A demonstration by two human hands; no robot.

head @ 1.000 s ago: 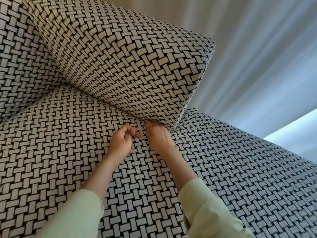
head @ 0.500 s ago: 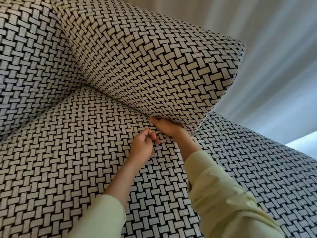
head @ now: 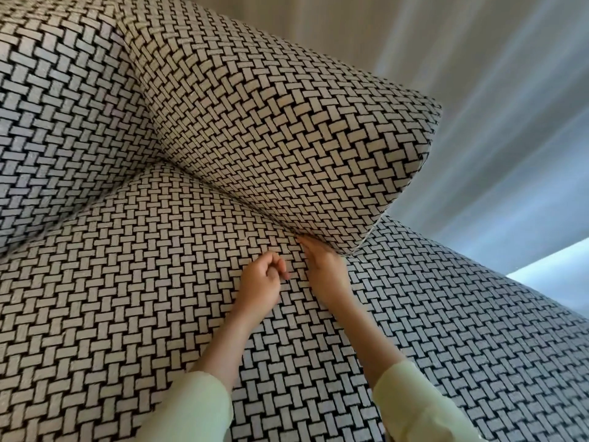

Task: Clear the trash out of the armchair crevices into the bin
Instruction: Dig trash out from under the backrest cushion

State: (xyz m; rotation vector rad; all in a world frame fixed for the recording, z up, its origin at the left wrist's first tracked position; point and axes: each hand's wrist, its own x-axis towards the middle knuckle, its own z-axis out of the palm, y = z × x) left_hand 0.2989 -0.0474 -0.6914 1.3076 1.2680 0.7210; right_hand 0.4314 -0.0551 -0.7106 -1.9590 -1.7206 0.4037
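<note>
Filling nearly the whole view, the armchair (head: 462,346) is covered in a coarse basket-weave of cream rectangles on black, with padded panels rounded at their edges. At far left a side panel (head: 63,122) rises above the seat (head: 111,298). Near the middle the left hand (head: 259,283) is over the seat, fingers curled in and thumb against the fingertips; whether they pinch anything is too small to tell. Just beyond it the crevice (head: 242,208) is a dark fold, its long axis slanting from far left to near right under a blocky cushion (head: 302,129). The right hand (head: 325,272) lies flat, its straight fingers pushed into the crevice's near end, tips hidden. A pale pleated curtain (head: 494,138) hangs at right.
</note>
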